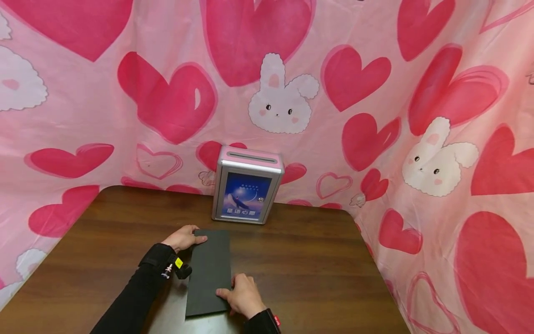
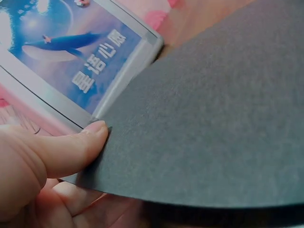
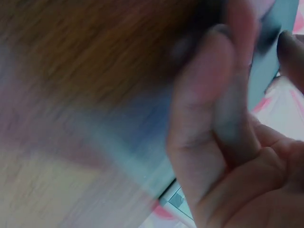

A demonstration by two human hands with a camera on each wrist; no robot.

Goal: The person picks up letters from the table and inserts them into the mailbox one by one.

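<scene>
A dark grey rectangular sheet of paper or thin card point(image 1: 209, 271) is held lengthwise above the brown table, just in front of the box. At its far left corner my left hand point(image 1: 183, 238) pinches it, thumb on top and fingers beneath; the left wrist view shows the thumb point(image 2: 71, 147) on the sheet point(image 2: 190, 114), which bows slightly. My right hand point(image 1: 244, 295) grips the near right edge, thumb on top. In the right wrist view the bent fingers point(image 3: 204, 109) are blurred, and a strip of the sheet point(image 3: 266, 71) shows beside them.
A pink and silver box point(image 1: 248, 185) with a top slot and a blue whale picture on its front stands at the back of the wooden table point(image 1: 313, 260). Pink cloth point(image 1: 233, 111) with hearts and rabbits hangs behind and at the sides.
</scene>
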